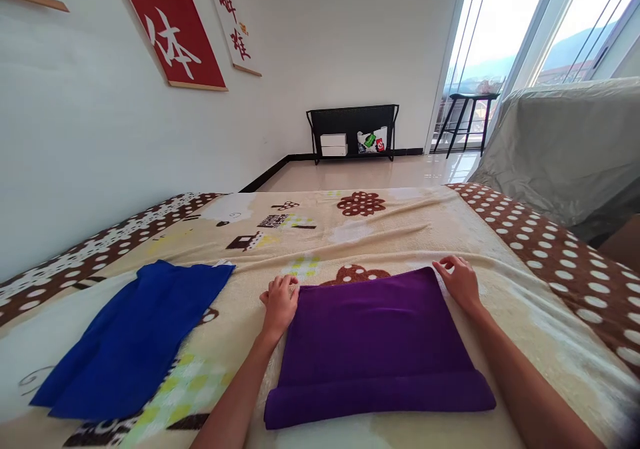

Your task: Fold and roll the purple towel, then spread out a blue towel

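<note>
A purple cloth [370,332] lies spread in front of me, its near edge turned over into a thick fold or roll. My left hand [281,305] is closed at the cloth's far left corner, fingers curled and thumb against the edge. At the far right corner, my right hand [457,281] pinches with thumb and forefinger, the other fingers bent; the exact contact there is small and hard to see. Off to the left, a blue cloth [135,339] lies loosely spread, untouched by either hand.
Both cloths rest on a patterned fleece blanket [400,235] with brown dotted borders. Beyond its far edge, a black rack [353,117] stands against the wall. A grey-covered piece of furniture [575,142] is at the right, near a black stool [470,99] and windows. Scrolls [175,35] hang at left.
</note>
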### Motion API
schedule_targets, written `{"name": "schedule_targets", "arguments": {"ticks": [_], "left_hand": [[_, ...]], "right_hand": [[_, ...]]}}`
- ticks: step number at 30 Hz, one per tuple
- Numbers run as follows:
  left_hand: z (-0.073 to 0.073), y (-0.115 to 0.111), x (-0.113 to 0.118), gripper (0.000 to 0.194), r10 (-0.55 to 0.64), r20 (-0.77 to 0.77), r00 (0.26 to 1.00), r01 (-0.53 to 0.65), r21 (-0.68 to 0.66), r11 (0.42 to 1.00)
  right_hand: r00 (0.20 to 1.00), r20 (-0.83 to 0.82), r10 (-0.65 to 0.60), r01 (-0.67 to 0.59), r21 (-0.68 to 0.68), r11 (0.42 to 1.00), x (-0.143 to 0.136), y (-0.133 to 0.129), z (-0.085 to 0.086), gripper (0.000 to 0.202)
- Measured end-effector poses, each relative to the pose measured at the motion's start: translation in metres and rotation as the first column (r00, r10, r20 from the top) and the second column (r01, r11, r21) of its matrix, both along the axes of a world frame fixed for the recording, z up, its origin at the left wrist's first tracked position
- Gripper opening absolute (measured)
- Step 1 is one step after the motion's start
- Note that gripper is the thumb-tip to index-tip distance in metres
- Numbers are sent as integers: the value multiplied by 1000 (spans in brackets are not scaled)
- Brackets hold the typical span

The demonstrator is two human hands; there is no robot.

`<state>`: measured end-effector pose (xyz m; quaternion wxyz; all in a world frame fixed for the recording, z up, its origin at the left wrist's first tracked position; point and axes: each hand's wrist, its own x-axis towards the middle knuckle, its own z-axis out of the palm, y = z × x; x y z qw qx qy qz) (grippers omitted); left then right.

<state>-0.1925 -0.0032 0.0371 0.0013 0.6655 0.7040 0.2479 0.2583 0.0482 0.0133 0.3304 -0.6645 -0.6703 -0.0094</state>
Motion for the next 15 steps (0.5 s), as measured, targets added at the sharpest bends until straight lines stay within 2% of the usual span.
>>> {"name": "schedule_targets", "arguments": {"ticks": [1, 3, 4, 6, 8, 9, 11, 15], "left_hand": [[6, -4, 4, 25, -31, -24, 999, 31, 4, 1000], [16, -13, 22, 33, -196, -79, 977, 195, -20, 981], [18, -17, 34, 36, -317, -105, 943, 313, -53, 948], [18, -21, 60, 45, -544, -138, 828, 527, -141, 838], [12, -20, 75, 57, -671, -149, 727, 636, -222, 739], [8, -18, 75, 59, -693, -153, 704, 651, -250, 717], [1, -13, 60, 59, -685, -164, 710, 631, -283, 722], [-7, -11, -4, 56, -580, -194, 791, 516, -296, 804]], "right_hand": [[999, 17, 43, -43, 1, 999, -8, -7, 9, 63], [974, 73, 215, -214, -25, 977, -36, -24, 22, 58], [939, 106, 327, -323, -57, 945, -54, -34, 25, 55], [839, 155, 522, -503, -145, 852, -93, -50, 24, 55], [774, 176, 608, -569, -229, 790, -119, -59, 16, 60], [768, 181, 614, -564, -262, 783, -122, -61, 11, 62], [801, 189, 568, -500, -310, 809, -107, -58, 1, 64], [897, 208, 390, -299, -364, 882, -30, -49, -11, 64]]}}
